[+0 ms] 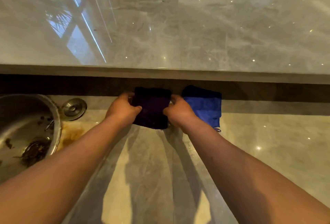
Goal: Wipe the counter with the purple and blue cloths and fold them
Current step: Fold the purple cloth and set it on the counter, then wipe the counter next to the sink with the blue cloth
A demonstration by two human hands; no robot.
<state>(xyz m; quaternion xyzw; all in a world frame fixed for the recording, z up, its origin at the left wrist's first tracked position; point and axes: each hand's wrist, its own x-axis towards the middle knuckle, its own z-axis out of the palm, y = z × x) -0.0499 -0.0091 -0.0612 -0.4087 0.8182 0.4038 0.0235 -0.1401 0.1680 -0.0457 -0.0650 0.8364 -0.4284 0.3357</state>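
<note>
- While you pinch it from both sides, the purple cloth [151,107] sits as a small dark square at the far edge of the lower counter [267,143], right under the overhang of the raised counter [178,27].
- Judging by its compact shape, you are on the folding step for this cloth; the wiping looks finished.
- Next move, as I read it: square up the edges, press it flat, let go.
- Your left hand [123,107] grips the cloth's left edge, thumb on top, fingers curled round the far side.
- Your right hand [178,110] mirrors it on the right edge, likewise closed on the fabric.
- Both forearms reach straight out, roughly parallel.
- Blue cloth [203,107] lies just right of your right hand, already folded, a loop trailing at its near corner.
- Far left: steel sink [21,116] with debris, a round metal cap [74,108] beside it, brown stain [71,134] near the rim.
</note>
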